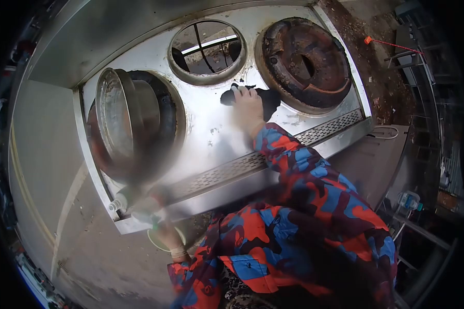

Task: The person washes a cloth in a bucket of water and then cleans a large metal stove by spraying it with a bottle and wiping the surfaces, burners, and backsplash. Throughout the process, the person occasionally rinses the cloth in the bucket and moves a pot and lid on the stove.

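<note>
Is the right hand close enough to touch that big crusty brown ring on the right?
Probably yes. The right hand is on the black cloth, close beside the brown ring, and nothing seems to stand between them on the metal top.

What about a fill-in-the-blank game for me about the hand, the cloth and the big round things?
1. The hand on the cloth is the person's ____ hand.
2. The colour of that cloth is ____.
3. The bare round opening lies ____ the left burner ring and the right burner ring.
4. Counting both rings and the bare opening, the metal top has ____ big round spots.

Missing words: right; black; between; three.
</note>
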